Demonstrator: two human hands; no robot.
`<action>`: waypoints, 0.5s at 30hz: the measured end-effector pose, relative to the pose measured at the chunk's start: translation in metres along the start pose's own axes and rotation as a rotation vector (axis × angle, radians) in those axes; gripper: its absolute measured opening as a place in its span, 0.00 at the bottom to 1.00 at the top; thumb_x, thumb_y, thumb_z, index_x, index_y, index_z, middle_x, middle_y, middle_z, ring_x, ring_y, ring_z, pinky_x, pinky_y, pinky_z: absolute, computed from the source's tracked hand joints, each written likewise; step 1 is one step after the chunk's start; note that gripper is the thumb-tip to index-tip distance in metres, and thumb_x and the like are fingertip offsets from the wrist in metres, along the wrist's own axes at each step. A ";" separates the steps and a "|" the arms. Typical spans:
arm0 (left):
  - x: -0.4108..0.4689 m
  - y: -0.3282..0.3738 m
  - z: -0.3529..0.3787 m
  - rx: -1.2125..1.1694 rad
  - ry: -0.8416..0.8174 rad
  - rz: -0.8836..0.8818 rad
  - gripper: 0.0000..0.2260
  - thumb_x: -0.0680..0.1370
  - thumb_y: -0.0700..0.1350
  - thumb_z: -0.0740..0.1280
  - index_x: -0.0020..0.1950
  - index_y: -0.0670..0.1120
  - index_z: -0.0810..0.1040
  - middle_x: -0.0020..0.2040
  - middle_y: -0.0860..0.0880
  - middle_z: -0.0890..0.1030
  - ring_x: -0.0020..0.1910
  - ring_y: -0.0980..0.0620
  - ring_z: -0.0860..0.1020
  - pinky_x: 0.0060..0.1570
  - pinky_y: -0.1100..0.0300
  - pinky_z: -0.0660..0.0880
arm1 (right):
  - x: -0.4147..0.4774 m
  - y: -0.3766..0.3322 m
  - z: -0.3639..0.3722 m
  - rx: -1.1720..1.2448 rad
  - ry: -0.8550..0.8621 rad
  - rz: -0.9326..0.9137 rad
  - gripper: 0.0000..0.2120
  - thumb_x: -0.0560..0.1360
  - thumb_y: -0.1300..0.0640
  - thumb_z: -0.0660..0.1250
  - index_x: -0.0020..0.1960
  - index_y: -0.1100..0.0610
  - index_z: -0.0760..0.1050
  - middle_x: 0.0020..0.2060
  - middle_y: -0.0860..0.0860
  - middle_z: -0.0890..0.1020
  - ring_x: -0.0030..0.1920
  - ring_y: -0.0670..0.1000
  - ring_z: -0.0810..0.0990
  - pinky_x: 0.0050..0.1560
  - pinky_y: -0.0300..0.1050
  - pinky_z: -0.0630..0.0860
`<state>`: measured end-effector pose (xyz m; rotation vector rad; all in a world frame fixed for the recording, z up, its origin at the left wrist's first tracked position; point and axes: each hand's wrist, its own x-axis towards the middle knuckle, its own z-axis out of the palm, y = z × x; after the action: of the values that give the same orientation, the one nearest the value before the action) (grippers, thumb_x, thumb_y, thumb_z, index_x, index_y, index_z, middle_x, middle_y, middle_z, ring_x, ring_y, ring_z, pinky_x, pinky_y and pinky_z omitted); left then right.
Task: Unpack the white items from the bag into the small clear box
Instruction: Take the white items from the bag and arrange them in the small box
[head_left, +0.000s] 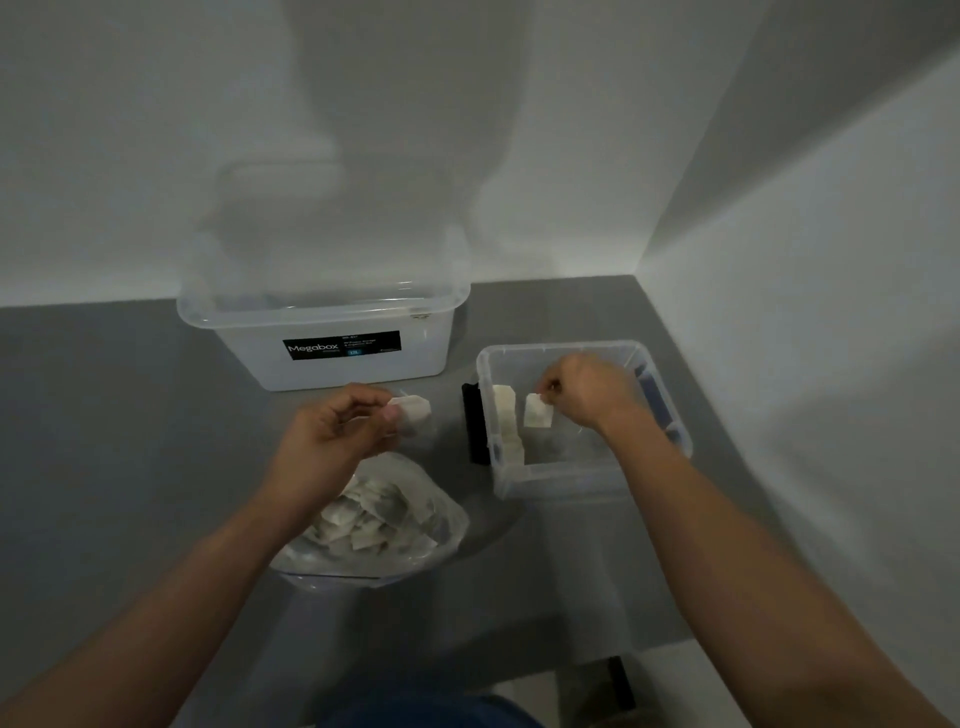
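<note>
A clear plastic bag (415, 551) lies on the grey table, holding several white sachets (363, 522). Above it my left hand (332, 436) pinches one white sachet (415, 413) between thumb and fingers. The small clear box (582, 483) stands to the right, with a row of white sachets (506, 421) upright against its left wall. My right hand (587, 392) is inside the box's opening and pinches another white sachet (537, 411) by its top edge, beside that row.
A large clear box with a black Megabox label (340, 347) stands at the back against the wall. A black clip (475, 423) sits on the small box's left side. The grey table (130, 441) meets white walls behind and at right.
</note>
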<state>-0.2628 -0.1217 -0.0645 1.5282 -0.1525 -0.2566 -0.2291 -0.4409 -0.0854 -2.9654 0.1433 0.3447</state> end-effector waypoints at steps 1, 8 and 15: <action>0.000 -0.001 -0.001 0.000 0.010 -0.006 0.06 0.76 0.41 0.70 0.51 0.40 0.81 0.51 0.44 0.85 0.52 0.41 0.83 0.55 0.46 0.80 | 0.005 0.001 0.003 -0.003 -0.021 0.007 0.08 0.80 0.53 0.67 0.54 0.49 0.84 0.50 0.50 0.85 0.48 0.54 0.82 0.51 0.49 0.80; -0.003 -0.012 -0.002 -0.010 0.041 -0.034 0.04 0.75 0.40 0.70 0.49 0.42 0.82 0.48 0.42 0.85 0.48 0.46 0.83 0.55 0.45 0.80 | 0.017 0.000 0.018 -0.011 -0.020 0.054 0.08 0.80 0.54 0.66 0.53 0.49 0.85 0.50 0.51 0.85 0.47 0.55 0.82 0.47 0.47 0.76; -0.001 -0.011 0.003 -0.002 0.025 -0.025 0.05 0.74 0.44 0.71 0.48 0.45 0.83 0.48 0.42 0.84 0.49 0.46 0.82 0.54 0.44 0.80 | 0.018 -0.005 0.019 -0.111 0.061 0.047 0.09 0.81 0.50 0.66 0.54 0.51 0.83 0.49 0.55 0.84 0.49 0.59 0.83 0.44 0.47 0.74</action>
<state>-0.2655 -0.1250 -0.0754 1.5315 -0.1132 -0.2575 -0.2157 -0.4338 -0.1075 -3.0879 0.2077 0.2767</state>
